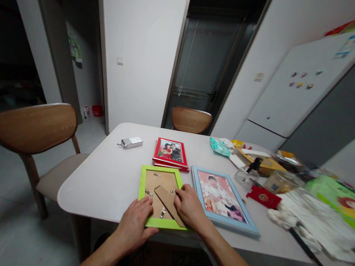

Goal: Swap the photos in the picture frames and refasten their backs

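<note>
Left hand (134, 223) half-open on frame (142, 185), right hand (190, 206) curled, its hold unclear

Between them the frame lies back-up: lime-green border (164, 223), tan backing (164, 181), slanting brown strut (167, 202) beside the right fingers (179, 198), small silvery clips (163, 212).

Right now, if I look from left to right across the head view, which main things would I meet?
Wooden chair at left, small silver device, green picture frame, blue picture frame, bright green package.
</note>
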Tool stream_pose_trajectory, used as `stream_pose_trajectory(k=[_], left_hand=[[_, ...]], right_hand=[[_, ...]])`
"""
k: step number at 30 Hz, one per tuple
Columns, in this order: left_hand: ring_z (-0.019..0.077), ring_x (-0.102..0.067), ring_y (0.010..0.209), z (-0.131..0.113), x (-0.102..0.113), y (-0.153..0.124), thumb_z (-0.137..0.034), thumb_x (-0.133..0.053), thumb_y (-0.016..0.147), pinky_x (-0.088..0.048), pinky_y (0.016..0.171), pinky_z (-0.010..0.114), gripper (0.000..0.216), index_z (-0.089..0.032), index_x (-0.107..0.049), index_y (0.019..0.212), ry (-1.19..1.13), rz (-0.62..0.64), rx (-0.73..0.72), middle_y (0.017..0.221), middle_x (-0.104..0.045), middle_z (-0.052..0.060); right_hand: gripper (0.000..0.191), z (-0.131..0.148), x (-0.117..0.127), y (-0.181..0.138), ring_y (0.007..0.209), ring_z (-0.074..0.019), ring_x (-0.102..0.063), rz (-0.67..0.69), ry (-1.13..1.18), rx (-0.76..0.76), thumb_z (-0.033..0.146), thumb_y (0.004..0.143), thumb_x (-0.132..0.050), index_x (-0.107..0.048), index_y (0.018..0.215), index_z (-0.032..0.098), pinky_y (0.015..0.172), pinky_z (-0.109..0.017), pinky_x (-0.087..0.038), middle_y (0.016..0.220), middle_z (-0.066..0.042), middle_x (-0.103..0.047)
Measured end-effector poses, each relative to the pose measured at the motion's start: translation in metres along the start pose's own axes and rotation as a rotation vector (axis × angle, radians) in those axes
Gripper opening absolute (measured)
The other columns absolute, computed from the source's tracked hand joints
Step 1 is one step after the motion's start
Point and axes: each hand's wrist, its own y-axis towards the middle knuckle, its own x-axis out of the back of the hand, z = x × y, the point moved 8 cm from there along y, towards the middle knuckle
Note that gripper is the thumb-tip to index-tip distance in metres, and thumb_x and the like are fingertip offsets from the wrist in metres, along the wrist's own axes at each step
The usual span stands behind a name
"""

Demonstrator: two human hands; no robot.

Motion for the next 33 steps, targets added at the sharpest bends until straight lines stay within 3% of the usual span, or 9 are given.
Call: stream_pose_trajectory(k=[10,14,17,20,25,33], left_hand=[[0.0226,-0.041,0.114,0.006,0.001,-0.005,-0.027,-0.07,0.058,-0.032,0.098,0.039,0.033,-0.017,-0.053,0.085,-0.071,-0.041,-0.006,0.117,-0.052,0.01],[0.0222,-0.04,0.115,0.008,0.0,-0.007,-0.025,-0.07,0.058,-0.032,0.098,0.038,0.032,-0.017,-0.053,0.085,-0.093,-0.067,-0.028,0.118,-0.051,0.009],[0.0221,-0.04,0.115,0.009,0.0,-0.006,-0.024,-0.069,0.059,-0.032,0.098,0.039,0.031,-0.017,-0.053,0.085,-0.106,-0.075,-0.035,0.118,-0.052,0.009],[0.0219,-0.041,0.114,0.01,-0.001,-0.006,-0.023,-0.068,0.059,-0.033,0.098,0.039,0.035,-0.017,-0.054,0.09,-0.131,-0.068,-0.037,0.117,-0.052,0.01],[0.0218,-0.041,0.113,0.014,-0.001,-0.007,-0.021,-0.069,0.058,-0.035,0.097,0.039,0.052,-0.015,-0.049,0.106,-0.185,-0.084,-0.028,0.117,-0.051,0.011],[0.0217,-0.041,0.114,0.016,-0.004,-0.008,-0.022,-0.069,0.058,-0.035,0.097,0.038,0.045,-0.016,-0.053,0.099,-0.205,-0.09,-0.025,0.117,-0.052,0.01]], right_hand=[[0.027,0.002,0.006,-0.007,0.088,-0.0187,-0.045,-0.042,0.004,0.003,0.024,0.081,-0.037,-0.061,0.09,0.015,0.079,-0.027,-0.032,0.093,-0.01,-0.052],[0.026,0.032,0.006,-0.003,0.091,-0.0185,-0.044,-0.045,0.061,0.116,0.022,0.081,-0.039,-0.059,0.096,0.017,0.079,-0.028,-0.032,0.098,-0.009,-0.053],[0.025,0.065,-0.003,0.005,0.087,-0.0161,-0.044,0.048,0.133,0.257,0.022,0.082,-0.038,-0.061,0.09,0.018,0.077,-0.026,-0.032,0.09,-0.007,-0.054],[0.024,0.082,-0.011,0.012,0.086,-0.0163,-0.043,0.129,0.115,0.293,0.024,0.082,-0.039,-0.062,0.085,0.019,0.074,-0.027,-0.03,0.088,-0.007,-0.054],[0.023,0.083,-0.012,0.016,0.086,-0.0167,-0.042,0.162,0.117,0.294,0.026,0.082,-0.041,-0.063,0.079,0.02,0.071,-0.028,-0.028,0.087,-0.006,-0.055],[0.024,0.077,-0.019,0.022,0.087,-0.0162,-0.046,0.15,0.149,0.287,0.025,0.081,-0.041,-0.064,0.084,0.021,0.074,-0.026,-0.03,0.088,-0.005,-0.059]])
